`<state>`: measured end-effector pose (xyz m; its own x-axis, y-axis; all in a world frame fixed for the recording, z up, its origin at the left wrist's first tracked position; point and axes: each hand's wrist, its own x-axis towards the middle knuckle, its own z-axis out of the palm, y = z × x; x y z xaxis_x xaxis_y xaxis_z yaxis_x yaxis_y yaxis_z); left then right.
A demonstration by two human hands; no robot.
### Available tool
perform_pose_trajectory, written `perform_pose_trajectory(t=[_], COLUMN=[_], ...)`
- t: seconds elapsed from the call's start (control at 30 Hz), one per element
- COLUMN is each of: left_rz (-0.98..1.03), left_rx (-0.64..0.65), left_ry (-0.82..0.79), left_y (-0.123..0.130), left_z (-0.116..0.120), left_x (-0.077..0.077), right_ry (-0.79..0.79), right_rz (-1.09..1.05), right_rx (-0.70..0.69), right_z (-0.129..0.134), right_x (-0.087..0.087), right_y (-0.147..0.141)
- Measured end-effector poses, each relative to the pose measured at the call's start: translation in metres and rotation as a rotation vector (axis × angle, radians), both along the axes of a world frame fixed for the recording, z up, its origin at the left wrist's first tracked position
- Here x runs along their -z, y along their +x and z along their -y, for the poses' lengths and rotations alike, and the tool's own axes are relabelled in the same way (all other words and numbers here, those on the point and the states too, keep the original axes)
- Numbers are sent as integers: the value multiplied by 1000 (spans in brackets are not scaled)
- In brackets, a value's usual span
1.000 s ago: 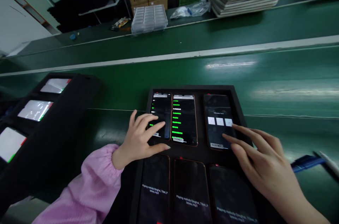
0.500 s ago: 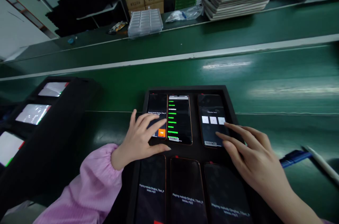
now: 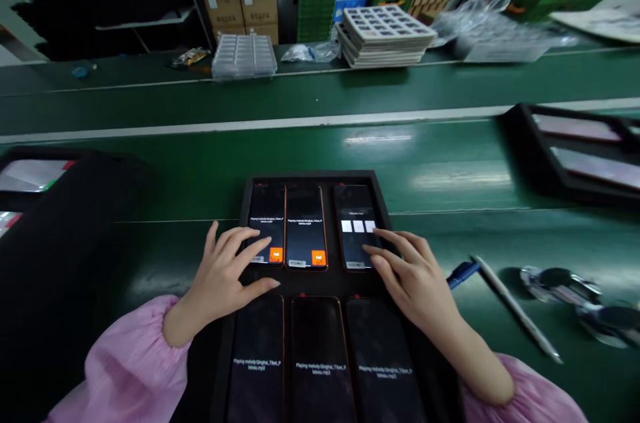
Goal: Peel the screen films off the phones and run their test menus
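Several phones lie face up in a black tray. Over the top-left phone, my left hand is spread with nothing in it. The top-middle phone shows a melody message and an orange Fail button. My right hand has its fingers apart at the right edge of the top-right phone, one fingertip by the rightmost of three white squares. Melody text also shows on the bottom-left phone, bottom-middle phone and bottom-right phone.
A blue pen, a white stylus and glasses lie right of the tray. Other black trays stand at left and right. Clear plastic trays and stacked white trays sit behind.
The view has shifted right, bringing the right-hand tray and glasses into sight. The top-middle phone's screen has changed from a green list to the melody message. Both hands keep nearly the same places over the phones.
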<state>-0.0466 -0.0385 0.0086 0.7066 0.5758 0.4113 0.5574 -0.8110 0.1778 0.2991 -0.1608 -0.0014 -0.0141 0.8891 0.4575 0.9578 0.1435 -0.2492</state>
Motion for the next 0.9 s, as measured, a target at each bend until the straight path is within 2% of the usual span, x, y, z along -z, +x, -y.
perform_pose_trajectory(t=[0.2, 0.37, 0.6, 0.9], left_rz=[132, 171, 186, 206], left_rx=[-15, -55, -38, -29], left_ry=[-139, -207, -212, -207], left_y=[5, 1, 0, 0], left_z=[-4, -4, -3, -5], left_x=[18, 23, 24, 23], right_ry=[-43, -34, 39, -43], right_rz=[-12, -9, -92, -99], right_rx=[37, 81, 107, 53], right_z=[-20, -31, 2, 23], right_x=[-7, -10, -20, -7], right_y=[2, 2, 8, -8])
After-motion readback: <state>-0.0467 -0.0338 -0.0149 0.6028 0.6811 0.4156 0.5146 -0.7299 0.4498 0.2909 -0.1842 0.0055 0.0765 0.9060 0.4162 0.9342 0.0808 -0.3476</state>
